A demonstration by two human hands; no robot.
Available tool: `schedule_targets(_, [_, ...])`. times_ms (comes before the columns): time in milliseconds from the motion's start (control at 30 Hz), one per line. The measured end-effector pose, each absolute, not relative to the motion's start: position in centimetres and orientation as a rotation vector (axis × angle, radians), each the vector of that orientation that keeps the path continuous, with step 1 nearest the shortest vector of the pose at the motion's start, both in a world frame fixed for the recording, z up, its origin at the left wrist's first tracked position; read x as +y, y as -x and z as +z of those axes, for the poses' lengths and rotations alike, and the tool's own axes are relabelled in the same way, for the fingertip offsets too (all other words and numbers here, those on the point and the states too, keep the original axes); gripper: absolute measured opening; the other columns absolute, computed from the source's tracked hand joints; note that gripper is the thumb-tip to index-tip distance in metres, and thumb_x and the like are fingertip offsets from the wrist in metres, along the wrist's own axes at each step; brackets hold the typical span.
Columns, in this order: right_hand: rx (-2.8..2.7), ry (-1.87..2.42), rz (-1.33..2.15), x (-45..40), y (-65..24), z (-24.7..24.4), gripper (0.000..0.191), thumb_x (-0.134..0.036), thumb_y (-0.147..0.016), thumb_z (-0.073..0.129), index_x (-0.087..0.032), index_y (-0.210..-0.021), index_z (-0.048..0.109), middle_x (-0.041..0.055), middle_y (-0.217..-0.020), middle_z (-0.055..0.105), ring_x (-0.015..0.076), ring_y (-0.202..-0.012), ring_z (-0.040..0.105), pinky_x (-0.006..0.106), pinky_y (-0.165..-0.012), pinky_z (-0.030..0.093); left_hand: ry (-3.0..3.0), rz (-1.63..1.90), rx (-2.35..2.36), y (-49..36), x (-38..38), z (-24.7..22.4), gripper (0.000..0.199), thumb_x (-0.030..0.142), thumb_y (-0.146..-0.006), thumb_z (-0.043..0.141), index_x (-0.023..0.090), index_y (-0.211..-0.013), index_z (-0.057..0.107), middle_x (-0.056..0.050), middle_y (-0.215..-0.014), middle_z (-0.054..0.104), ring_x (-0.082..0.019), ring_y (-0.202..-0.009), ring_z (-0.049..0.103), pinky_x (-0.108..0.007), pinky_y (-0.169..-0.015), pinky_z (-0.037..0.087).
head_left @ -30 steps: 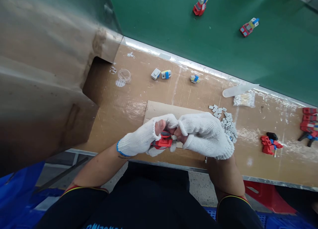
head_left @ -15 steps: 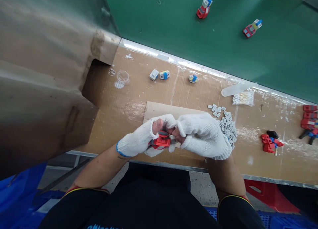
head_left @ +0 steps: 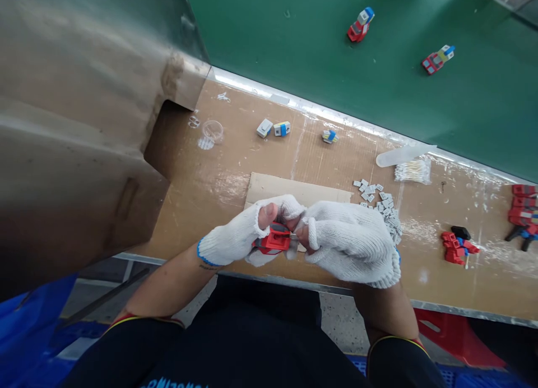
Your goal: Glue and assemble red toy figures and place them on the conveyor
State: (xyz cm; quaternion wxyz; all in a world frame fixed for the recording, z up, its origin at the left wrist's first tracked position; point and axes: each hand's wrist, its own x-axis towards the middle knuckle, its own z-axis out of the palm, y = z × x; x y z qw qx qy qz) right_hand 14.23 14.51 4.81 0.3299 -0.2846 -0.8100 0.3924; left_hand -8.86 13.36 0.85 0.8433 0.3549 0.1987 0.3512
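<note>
My left hand, in a white knitted glove with bare fingertips, is closed around a red toy vehicle part with grey areas. Its thumb lies along the upper side of the part. My right hand, gloved the same way, is pinched close against the part's right end. A small, thin, pale thing shows between its fingertips and the red part; its kind is not clear. Under the hands lies a flat piece of cardboard. Loose small grey pieces are heaped just beyond my right hand.
Small white-and-blue blocks stand toward the back. A bag of cotton swabs lies at right, near red-and-blue toy parts. Two toy vehicles rest on the green surface. A metal panel rises at left.
My right hand has turned and shifted slightly down, and a thin pale thing shows more plainly at its fingertips. The left hand keeps its hold on the red part. The view has shifted a little.
</note>
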Motion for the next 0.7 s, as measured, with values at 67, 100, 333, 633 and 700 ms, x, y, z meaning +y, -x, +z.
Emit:
schedule_targets(67, [-2.056, 0.731, 0.984, 14.3, -13.8, 5.1, 0.016, -0.013, -0.113, 0.072, -0.026, -0.108, 0.080, 0.0013, -0.089, 0.080, 0.0164, -0.079, 0.076, 0.026, -0.071, 0.065, -0.752, 0.738, 0.426, 8.8, 13.3, 0.7, 0.074, 0.094, -0.108, 0.061, 0.020, -0.102, 0.064, -0.004, -0.081, 0.073, -0.008, -0.045, 0.046, -0.020, -0.040, 0.034])
schedule_targets(100, [-2.022, 0.730, 0.978, 14.2, -13.6, 5.3, 0.017, -0.014, -0.115, 0.070, -0.025, -0.105, 0.079, 0.0015, -0.088, 0.080, 0.0158, -0.076, 0.075, 0.026, -0.068, 0.064, -0.756, 0.741, 0.433, 8.8, 13.3, 0.6, 0.074, 0.094, -0.108, 0.060, 0.021, -0.101, 0.063, -0.005, -0.082, 0.073, -0.009, -0.046, 0.046, -0.020, -0.040, 0.034])
schedule_targets(333, [-2.080, 0.769, 0.890, 14.0, -14.0, 5.5, 0.027, -0.009, -0.104, 0.082, -0.030, -0.121, 0.084, 0.0010, -0.092, 0.082, 0.0184, -0.080, 0.080, 0.028, -0.070, 0.066, -0.800, 0.733, 0.486, 8.7, 13.4, 0.7, 0.077, 0.098, -0.105, 0.060, 0.021, -0.101, 0.066, -0.006, -0.080, 0.071, -0.015, -0.056, 0.058, -0.023, -0.048, 0.039])
schedule_targets(633, [-2.170, 0.756, 0.755, 13.9, -14.1, 6.0, 0.020, -0.011, -0.107, 0.079, -0.027, -0.119, 0.080, 0.0015, -0.088, 0.080, 0.0177, -0.082, 0.079, 0.027, -0.074, 0.065, -0.830, 0.724, 0.480, 8.8, 13.5, 0.9, 0.077, 0.097, -0.106, 0.058, 0.021, -0.101, 0.066, -0.006, -0.080, 0.072, -0.014, -0.054, 0.054, -0.023, -0.047, 0.037])
schedule_targets(700, [-2.151, 0.757, 0.757, 13.9, -14.1, 5.9, 0.022, -0.008, -0.106, 0.079, -0.027, -0.118, 0.081, 0.0017, -0.088, 0.080, 0.0177, -0.082, 0.080, 0.026, -0.073, 0.065, -0.821, 0.728, 0.482, 8.8, 13.5, 0.9, 0.076, 0.096, -0.107, 0.058, 0.020, -0.101, 0.066, -0.006, -0.080, 0.072, -0.013, -0.053, 0.052, -0.023, -0.047, 0.036])
